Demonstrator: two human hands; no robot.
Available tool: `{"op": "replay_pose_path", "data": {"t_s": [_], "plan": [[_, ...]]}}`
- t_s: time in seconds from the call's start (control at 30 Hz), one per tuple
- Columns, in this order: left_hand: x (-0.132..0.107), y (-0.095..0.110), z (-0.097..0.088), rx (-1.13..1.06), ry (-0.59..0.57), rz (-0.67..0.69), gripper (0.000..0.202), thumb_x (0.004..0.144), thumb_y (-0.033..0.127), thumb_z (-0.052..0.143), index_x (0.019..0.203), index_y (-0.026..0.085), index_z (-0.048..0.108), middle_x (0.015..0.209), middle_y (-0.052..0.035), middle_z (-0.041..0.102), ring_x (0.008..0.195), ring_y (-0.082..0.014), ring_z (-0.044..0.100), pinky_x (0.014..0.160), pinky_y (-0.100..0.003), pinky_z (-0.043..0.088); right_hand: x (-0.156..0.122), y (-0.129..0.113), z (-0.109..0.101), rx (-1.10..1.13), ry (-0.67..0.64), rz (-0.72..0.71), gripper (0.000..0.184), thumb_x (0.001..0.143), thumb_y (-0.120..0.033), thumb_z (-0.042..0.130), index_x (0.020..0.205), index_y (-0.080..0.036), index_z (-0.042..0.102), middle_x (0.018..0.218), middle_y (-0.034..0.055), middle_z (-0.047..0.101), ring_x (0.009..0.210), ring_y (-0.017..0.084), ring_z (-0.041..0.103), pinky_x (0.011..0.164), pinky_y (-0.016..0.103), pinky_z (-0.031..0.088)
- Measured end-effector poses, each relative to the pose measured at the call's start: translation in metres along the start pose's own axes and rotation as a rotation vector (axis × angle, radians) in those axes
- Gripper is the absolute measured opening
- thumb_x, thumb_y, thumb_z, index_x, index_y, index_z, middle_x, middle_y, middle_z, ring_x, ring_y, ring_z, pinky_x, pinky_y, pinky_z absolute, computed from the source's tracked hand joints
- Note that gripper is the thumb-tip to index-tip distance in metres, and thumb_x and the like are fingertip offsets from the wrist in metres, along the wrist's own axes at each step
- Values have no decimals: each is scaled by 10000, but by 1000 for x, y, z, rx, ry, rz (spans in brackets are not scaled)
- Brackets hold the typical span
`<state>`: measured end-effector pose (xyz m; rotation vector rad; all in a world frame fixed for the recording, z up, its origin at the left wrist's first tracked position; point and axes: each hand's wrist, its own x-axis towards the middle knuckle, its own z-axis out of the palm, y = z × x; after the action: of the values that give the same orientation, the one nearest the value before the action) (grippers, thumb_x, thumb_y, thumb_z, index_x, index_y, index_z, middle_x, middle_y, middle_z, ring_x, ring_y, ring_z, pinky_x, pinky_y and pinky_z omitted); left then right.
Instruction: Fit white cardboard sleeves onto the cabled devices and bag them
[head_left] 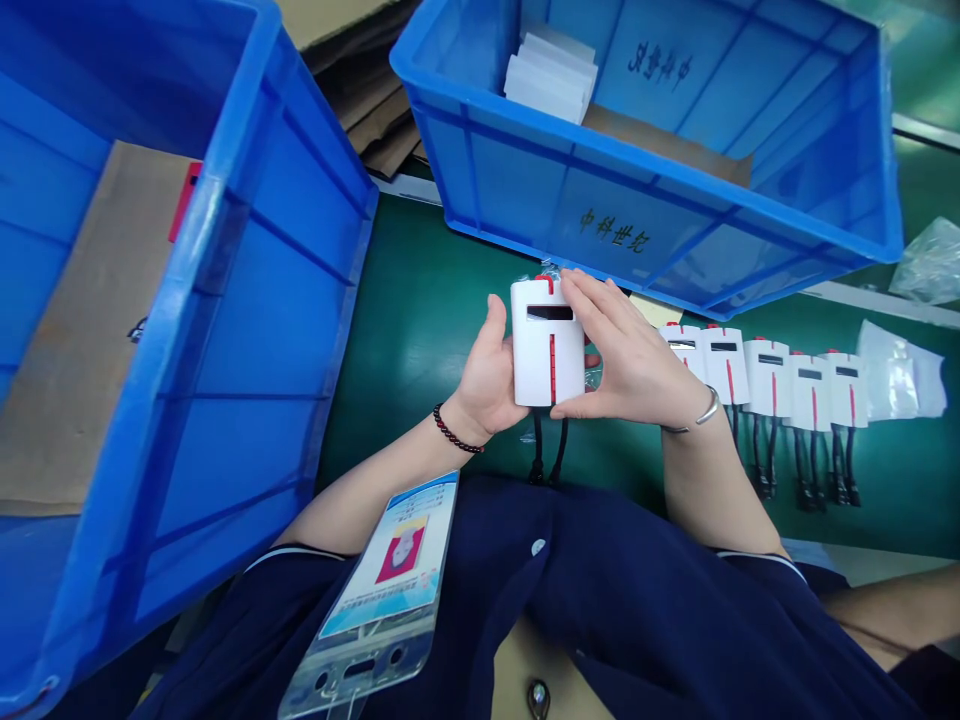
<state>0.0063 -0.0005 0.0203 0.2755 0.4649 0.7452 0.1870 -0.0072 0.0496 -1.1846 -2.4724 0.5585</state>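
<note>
A white electronic device [532, 365] with a dark display window, a red strip and two black cables lies face up between my hands. My left hand [484, 380] supports it from the left and beneath, thumb raised beside its edge. My right hand [630, 365] grips its right side, fingertips at the top corner and thumb at the lower edge. The left fingers are mostly hidden behind the device. Clear plastic [551, 270] shows behind its top. To the right, several similar white devices [767, 378] lie in a row, their cables pointing towards me.
An open blue bin [652, 160] stands ahead, with white pieces [551, 78] inside. Another blue bin [247, 290] rises at the left, holding cardboard [90, 330]. Clear plastic bags [904, 370] lie at the right on the green table [409, 300]. Another person's arm [892, 610] shows at lower right.
</note>
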Motion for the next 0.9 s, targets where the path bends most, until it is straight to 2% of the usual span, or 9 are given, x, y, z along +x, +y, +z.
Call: {"op": "replay_pose_path", "data": {"t_s": [0.2, 0.4, 0.47, 0.53, 0.6, 0.63, 0.7, 0.9], "plan": [[0, 1, 4, 8, -12, -28, 831, 939, 768, 139, 1288, 188, 622, 1213, -95, 707, 1248, -348, 606, 1027, -504, 511, -3, 2, -1, 2, 42, -32, 1262, 673, -716, 765, 1614, -188, 110, 1639, 196, 251, 1528, 386, 232, 1239, 639, 218], [-1, 1, 3, 18, -26, -19, 715, 926, 755, 344, 1275, 192, 614, 1209, -98, 710, 1235, -356, 620, 1021, -494, 528, -2, 2, 0, 39, 41, 8, 1256, 645, -692, 801, 1611, -222, 150, 1628, 186, 281, 1519, 385, 257, 1225, 643, 256], [-3, 1, 3, 20, -14, 7, 582, 928, 643, 486, 1274, 191, 607, 1197, -99, 716, 1220, -364, 629, 1024, -514, 526, -2, 2, -1, 39, 42, -4, 1249, 652, -686, 799, 1611, -223, 147, 1626, 189, 283, 1520, 380, 259, 1224, 634, 264], [-5, 2, 3, 41, -14, 15, 489, 856, 385, 660, 1297, 188, 588, 1195, -97, 720, 1198, -366, 644, 1043, -532, 514, -3, 2, -1, 38, 41, -16, 1238, 668, -681, 792, 1612, -224, 133, 1627, 189, 278, 1523, 372, 255, 1227, 621, 267], [-6, 2, 3, 76, -30, 0, 646, 709, 122, 691, 1337, 190, 559, 1204, -91, 719, 1183, -365, 654, 1070, -549, 492, -4, 1, -1, 53, 38, -12, 1239, 668, -685, 789, 1613, -237, 124, 1632, 178, 270, 1526, 376, 246, 1228, 618, 264], [-7, 3, 3, 91, -38, -9, 730, 652, 49, 666, 1357, 194, 544, 1210, -87, 717, 1180, -364, 656, 1082, -558, 481, -4, 1, -1, 64, 36, -5, 1244, 662, -692, 789, 1613, -245, 123, 1634, 171, 267, 1526, 381, 242, 1227, 620, 261], [-8, 3, 3, 103, -47, -19, 807, 612, 4, 629, 1386, 206, 521, 1220, -84, 714, 1181, -366, 655, 1094, -578, 466, -6, 2, 0, 82, 35, 7, 1256, 648, -710, 787, 1612, -253, 125, 1636, 163, 264, 1526, 390, 235, 1226, 624, 255], [-7, 1, 1, 80, -52, -31, 840, 589, 0, 600, 1395, 222, 514, 1214, -78, 717, 1186, -374, 652, 1090, -600, 466, -8, 2, 1, 109, 54, -26, 1231, 657, -741, 759, 1610, -263, 142, 1634, 153, 275, 1528, 383, 233, 1227, 614, 258]]}}
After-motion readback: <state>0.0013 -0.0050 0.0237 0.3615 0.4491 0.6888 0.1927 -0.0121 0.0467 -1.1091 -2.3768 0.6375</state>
